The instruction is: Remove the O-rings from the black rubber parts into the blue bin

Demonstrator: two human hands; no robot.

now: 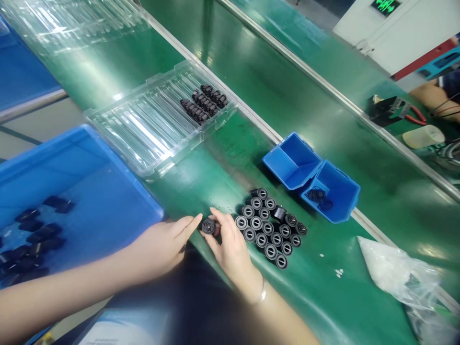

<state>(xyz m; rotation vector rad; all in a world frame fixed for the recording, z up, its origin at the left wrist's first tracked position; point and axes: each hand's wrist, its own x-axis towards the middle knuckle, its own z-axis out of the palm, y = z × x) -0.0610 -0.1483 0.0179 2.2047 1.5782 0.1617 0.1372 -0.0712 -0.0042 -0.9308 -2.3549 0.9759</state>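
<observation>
A round black part point(208, 226) with a ribbed top stands between my two hands at the near edge of the green table. My right hand point(230, 239) has its thumb and fingers closed around it from the right. The fingertips of my left hand point(168, 242) are pressed together at the left side of the part; whether they grip it is hard to tell. Just right of my right hand, several black cylinders point(267, 227) stand in a close group, most with a slotted disc on top. One cylinder point(279, 212) in the group shows its plain side.
A blue bin point(118, 167) at the left holds loose black parts point(32, 239). Beyond is a clear ribbed tray point(143, 124) with small black pieces point(203, 104). Two small blue boxes point(294, 160) and a plastic bag point(398, 268) lie right. A person's arm point(427, 98) shows far right.
</observation>
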